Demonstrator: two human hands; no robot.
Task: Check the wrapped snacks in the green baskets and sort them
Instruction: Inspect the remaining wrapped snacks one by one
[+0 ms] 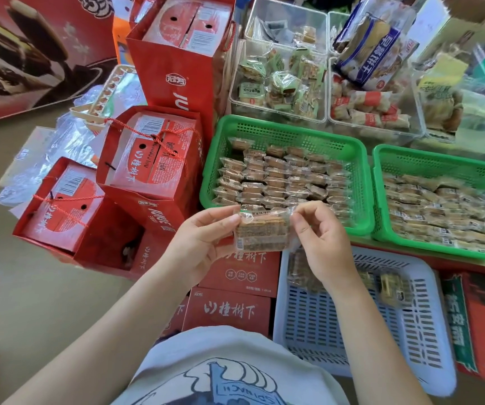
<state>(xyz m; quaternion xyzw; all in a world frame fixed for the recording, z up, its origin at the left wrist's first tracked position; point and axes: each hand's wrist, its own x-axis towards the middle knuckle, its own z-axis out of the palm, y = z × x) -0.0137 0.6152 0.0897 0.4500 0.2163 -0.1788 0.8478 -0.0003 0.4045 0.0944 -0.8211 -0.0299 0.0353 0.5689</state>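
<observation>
A clear-wrapped brown snack (263, 229) is held up in front of me by both hands. My left hand (203, 238) grips its left end. My right hand (320, 235) pinches the wrapper's right end between thumb and fingers. Just beyond the hands stands a green basket (282, 128) filled with neat rows of the same wrapped snacks. A second green basket (440, 162) to its right also holds several wrapped snacks. Below my right hand lies a pale blue basket (411, 325) with a few wrapped snacks in it.
Red gift bags with boxes (147, 159) stand to the left. Red cartons (229, 308) sit under my hands. Clear bins (279, 83) of green-wrapped and red-banded snacks line the back. A large bagged biscuit pack (373, 45) lies at the back right.
</observation>
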